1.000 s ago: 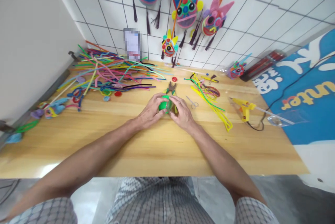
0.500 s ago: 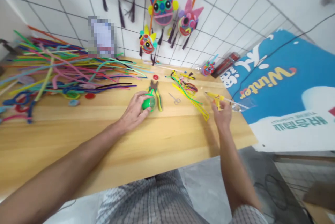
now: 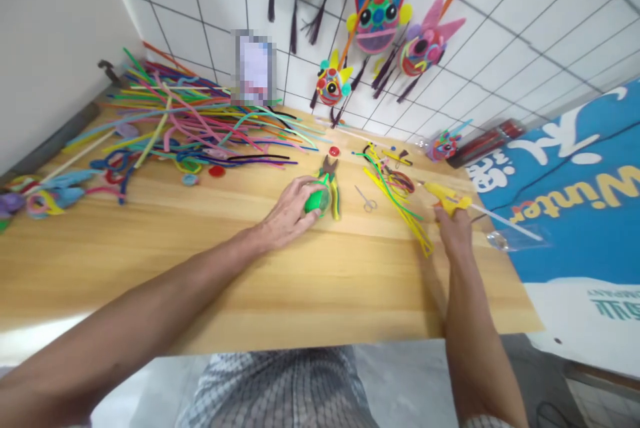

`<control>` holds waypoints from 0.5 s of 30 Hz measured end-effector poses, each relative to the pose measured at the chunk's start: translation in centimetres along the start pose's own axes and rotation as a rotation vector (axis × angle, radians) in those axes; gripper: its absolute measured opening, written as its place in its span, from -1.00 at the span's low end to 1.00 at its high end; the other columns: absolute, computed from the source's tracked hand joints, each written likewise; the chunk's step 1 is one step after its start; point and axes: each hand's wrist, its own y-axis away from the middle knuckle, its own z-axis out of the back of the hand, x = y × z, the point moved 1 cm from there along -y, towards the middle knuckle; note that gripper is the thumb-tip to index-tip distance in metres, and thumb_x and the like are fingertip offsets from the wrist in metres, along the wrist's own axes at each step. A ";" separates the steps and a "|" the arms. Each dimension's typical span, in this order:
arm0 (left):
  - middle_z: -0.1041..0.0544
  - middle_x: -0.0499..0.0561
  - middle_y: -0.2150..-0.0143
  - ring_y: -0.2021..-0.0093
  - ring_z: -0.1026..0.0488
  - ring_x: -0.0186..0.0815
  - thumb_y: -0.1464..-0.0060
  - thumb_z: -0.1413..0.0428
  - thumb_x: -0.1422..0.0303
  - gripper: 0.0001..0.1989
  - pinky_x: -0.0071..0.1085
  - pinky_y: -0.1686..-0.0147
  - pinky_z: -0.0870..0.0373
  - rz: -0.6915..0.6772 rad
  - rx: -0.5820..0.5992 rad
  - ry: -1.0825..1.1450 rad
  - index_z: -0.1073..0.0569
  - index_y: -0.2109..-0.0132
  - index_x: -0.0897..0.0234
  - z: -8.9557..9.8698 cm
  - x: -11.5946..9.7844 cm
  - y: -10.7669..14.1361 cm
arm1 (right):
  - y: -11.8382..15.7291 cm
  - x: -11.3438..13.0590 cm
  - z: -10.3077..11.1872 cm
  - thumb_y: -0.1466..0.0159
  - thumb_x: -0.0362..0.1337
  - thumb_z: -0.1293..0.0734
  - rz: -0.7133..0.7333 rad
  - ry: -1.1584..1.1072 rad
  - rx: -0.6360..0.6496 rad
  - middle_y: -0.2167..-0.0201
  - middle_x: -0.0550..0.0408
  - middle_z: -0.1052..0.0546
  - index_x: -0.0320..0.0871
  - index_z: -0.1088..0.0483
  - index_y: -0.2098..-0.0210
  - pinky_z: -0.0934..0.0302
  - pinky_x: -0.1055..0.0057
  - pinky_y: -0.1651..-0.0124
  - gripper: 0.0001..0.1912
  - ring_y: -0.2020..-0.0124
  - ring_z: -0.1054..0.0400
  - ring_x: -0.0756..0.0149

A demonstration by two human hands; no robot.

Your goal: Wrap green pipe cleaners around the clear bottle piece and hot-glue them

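My left hand is wrapped round a green rounded object with a clear side, low over the wooden table. Right beside it lie pliers with yellow-green handles, jaws pointing away from me. In my right hand is a yellow glue gun, its nozzle pointing left and a white glue stick sticking out of its back. Small scissors and a bundle of yellow pipe cleaners lie between my hands.
Many coloured pipe cleaners are heaped at the back left. A red disc lies behind the pliers. Colourful masks hang on the tiled wall. A dark red cylinder and a blue banner are at the right.
The view has turned left, so everything appears further right. The glue gun in my right hand now shows more fully, with its glue stick. My left hand keeps its hold on the green object.
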 end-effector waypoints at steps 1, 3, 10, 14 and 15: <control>-0.23 0.23 -0.37 -0.44 -0.19 0.02 -0.38 -0.06 0.26 -0.52 0.06 -0.45 -0.21 -0.002 -0.002 -0.002 -0.26 -0.38 0.14 0.0 0.0 0.0 | 0.8 1.9 0.0 -0.27 0.15 -0.27 0.001 -0.112 0.058 0.30 -0.15 -0.61 -0.24 -0.55 0.13 -0.42 0.07 0.12 -0.44 0.28 -0.49 0.02; -0.23 0.24 -0.37 -0.44 -0.19 0.01 -0.39 -0.06 0.27 -0.51 0.05 -0.45 -0.21 -0.017 -0.011 -0.012 -0.24 -0.39 0.16 0.1 0.0 0.0 | 2.7 6.1 -0.1 -0.14 0.17 -0.42 0.035 -0.263 0.089 0.28 -0.06 -0.62 -0.20 -0.54 0.14 -0.43 0.16 0.18 -0.43 0.29 -0.49 0.10; -0.23 0.26 -0.41 -0.45 -0.19 0.04 -0.40 -0.04 0.27 -0.42 0.11 -0.45 -0.19 -0.033 -0.016 -0.006 -0.12 -0.47 0.15 0.0 0.1 0.1 | 8.3 17.5 -1.6 -0.07 0.09 -0.47 0.170 -0.254 0.160 0.64 0.12 -0.48 -0.07 -0.38 0.57 -0.33 0.31 0.43 -0.60 0.56 -0.41 0.22; -0.17 0.30 -0.48 -0.50 -0.14 0.06 -0.40 -0.06 0.24 -0.28 0.11 -0.49 -0.14 -0.022 -0.045 0.012 0.06 -0.55 0.18 -0.2 0.5 0.2 | 8.8 18.5 -2.8 -0.10 0.00 -0.40 0.223 -0.186 0.170 0.69 0.14 -0.40 -0.02 -0.31 0.60 -0.36 0.28 0.40 -0.69 0.58 -0.42 0.17; -0.15 0.31 -0.50 -0.51 -0.12 0.06 -0.40 -0.07 0.24 -0.25 0.10 -0.50 -0.13 -0.022 -0.053 0.019 0.11 -0.56 0.19 -0.3 0.6 0.3 | 8.8 18.4 -3.0 -0.10 -0.02 -0.39 0.235 -0.165 0.165 0.68 0.13 -0.40 -0.01 -0.30 0.60 -0.37 0.26 0.38 -0.71 0.57 -0.43 0.16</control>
